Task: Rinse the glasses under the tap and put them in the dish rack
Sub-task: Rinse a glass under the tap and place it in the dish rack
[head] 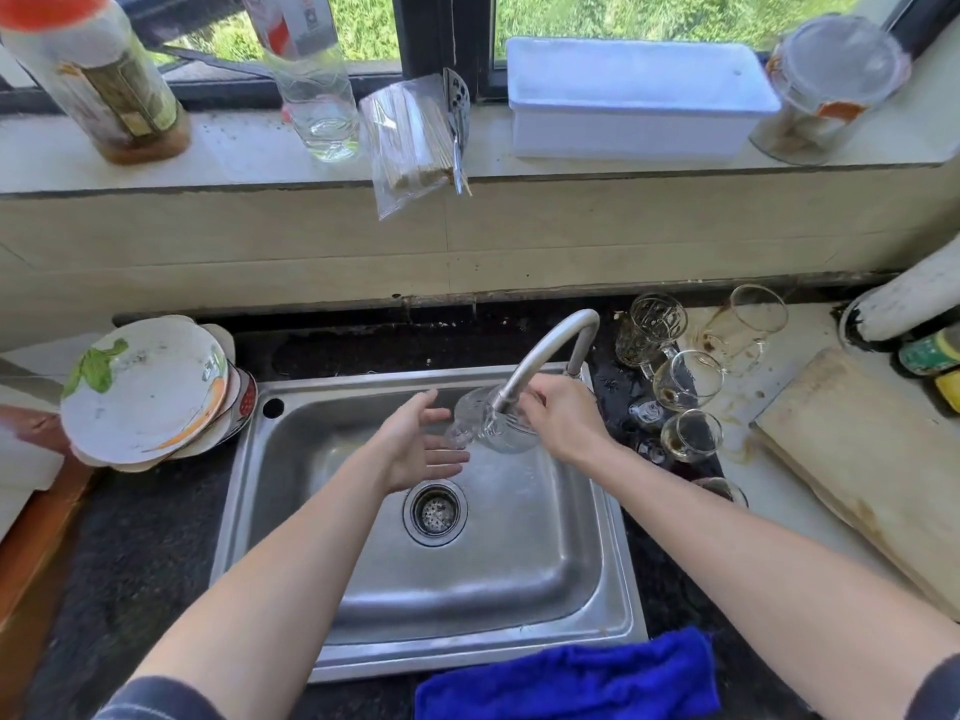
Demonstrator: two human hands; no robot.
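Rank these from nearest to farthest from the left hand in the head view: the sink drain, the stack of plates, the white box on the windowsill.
From the left hand:
1. Sink drain, just below the hand in the basin.
2. Stack of plates, on the counter left of the sink.
3. White box, up on the windowsill, to the right.

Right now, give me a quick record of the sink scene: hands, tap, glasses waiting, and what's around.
right hand: holds a glass under the tap
left hand: open, palm up beside the glass
water: running over the glass
waiting glasses: on the counter right of the sink
plates: stacked left of the sink
blue cloth: at the sink's front edge
dish rack: not in view
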